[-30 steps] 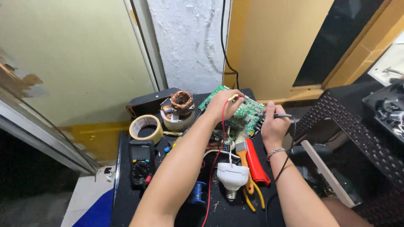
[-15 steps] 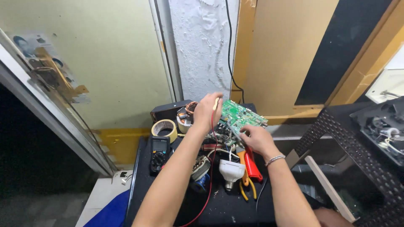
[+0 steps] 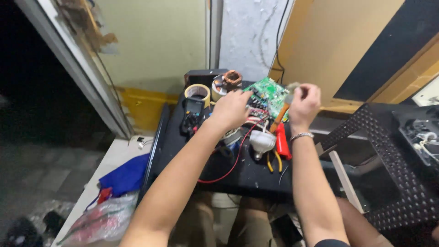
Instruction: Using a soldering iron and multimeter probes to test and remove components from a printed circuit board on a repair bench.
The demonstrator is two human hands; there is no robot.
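Left hand hides board (partly blurred).

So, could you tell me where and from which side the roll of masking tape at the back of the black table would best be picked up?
Probably by its rim from above: the masking tape roll seems to lie flat with its open core up, so fingers could pinch inside and outside the ring. The multimeter crowds its near side, and the copper coil stands to its right.
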